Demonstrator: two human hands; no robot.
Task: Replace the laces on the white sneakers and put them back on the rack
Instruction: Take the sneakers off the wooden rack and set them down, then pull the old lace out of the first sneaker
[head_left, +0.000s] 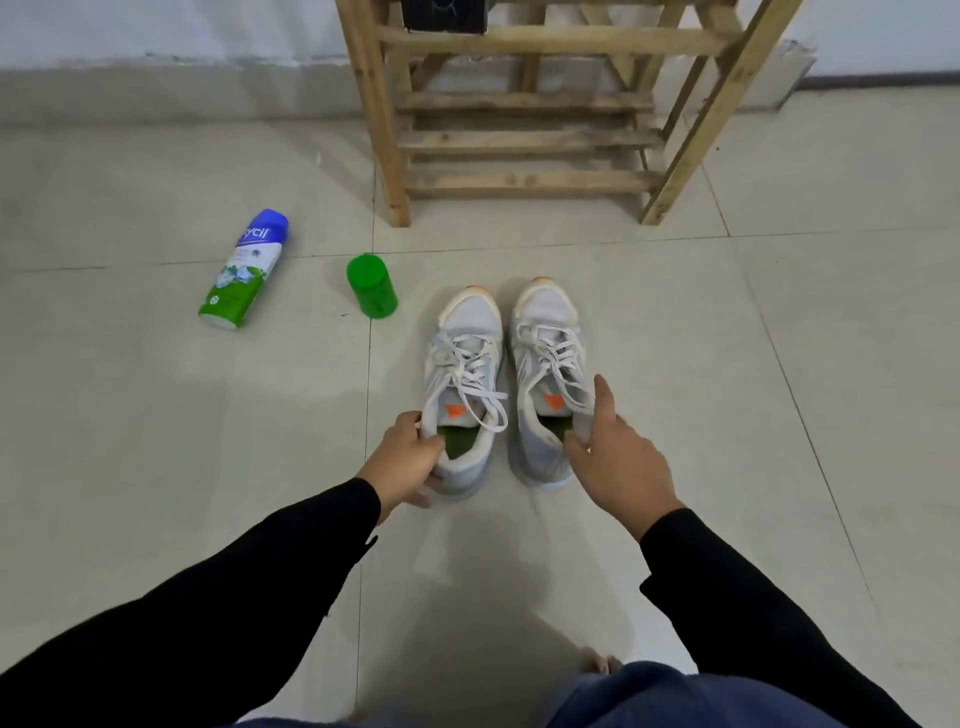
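The pale tiled floor (156, 415) fills your view, and the wooden shoe rack (524, 140) stands on it at 12 to 1 o'clock against the wall, its lower slats bare. Your black sleeves (208, 623) reach in from 7 and 5 o'clock toward the pair of white sneakers, which sit side by side on the floor at the centre, just in front of the rack, toes pointing toward it. The left sneaker (470, 322) and the right sneaker (545, 312) nearly touch. Your left hand (405, 462) grips the left sneaker's heel, fingers curled into the collar over the green insole. Your right hand (618, 462) pinches the right sneaker's outer collar, thumb at the opening and forefinger stretched along the side. A blue-and-green spray can (244, 270) lies on its side at 10 o'clock, well apart from the shoes, with its green cap (373, 287) between can and sneakers. White laces (470, 364) are threaded on both shoes, their ends loose.
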